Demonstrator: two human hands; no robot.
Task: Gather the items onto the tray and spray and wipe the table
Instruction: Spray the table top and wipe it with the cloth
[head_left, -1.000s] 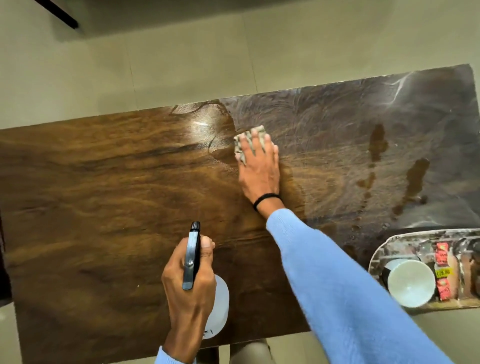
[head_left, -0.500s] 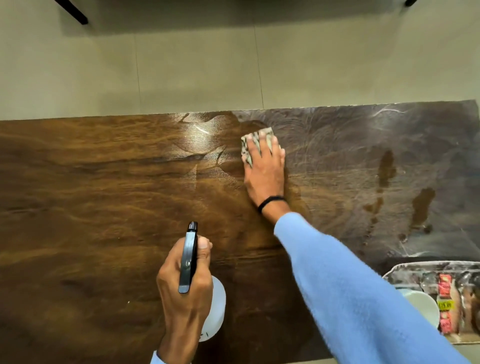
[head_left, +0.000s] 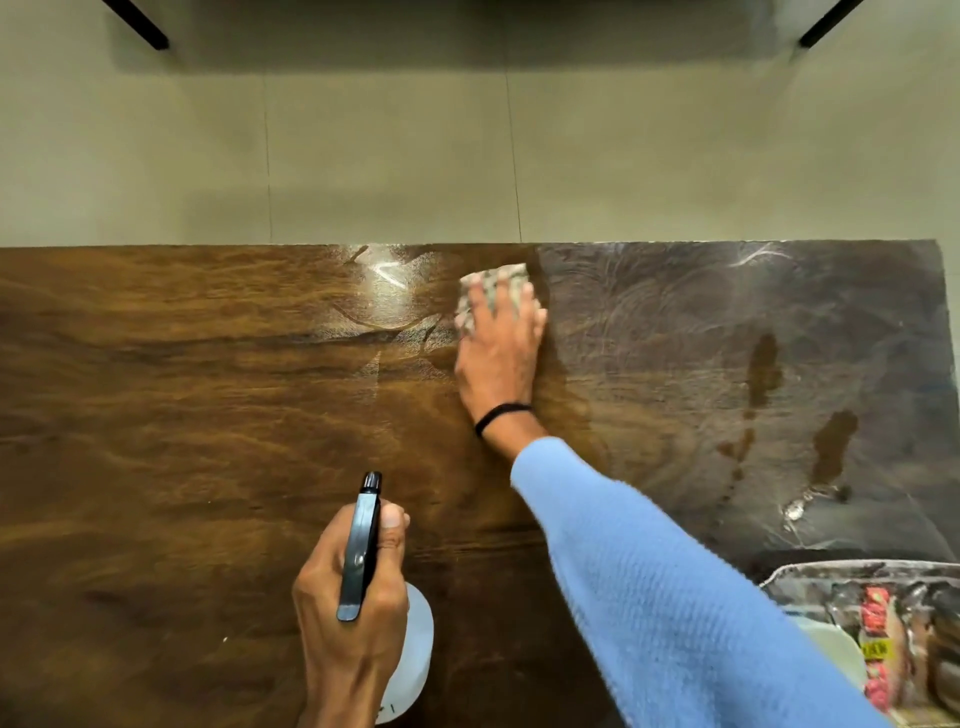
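My right hand (head_left: 497, 353) lies flat on a folded grey-green cloth (head_left: 493, 278), pressing it onto the dark wooden table (head_left: 182, 415) close to the far edge. My left hand (head_left: 350, 613) grips a spray bottle (head_left: 415, 654) with a black trigger head and a clear white body, held near the table's front edge. The silver tray (head_left: 810, 571) sits at the front right corner, holding a white cup (head_left: 831, 647) and red snack packets (head_left: 878, 649). The table's right half looks wet and streaked.
Dark wet patches (head_left: 831, 447) mark the right part of the table. Beyond the far edge lies a pale tiled floor (head_left: 395, 156), with two black furniture legs (head_left: 137, 26) at the top corners. My blue sleeve (head_left: 649, 571) crosses the front right.
My right hand has pushed the cloth farther toward the table's far edge. The view has tilted up, so the tray has slid toward the lower right corner. The left hand keeps its hold.
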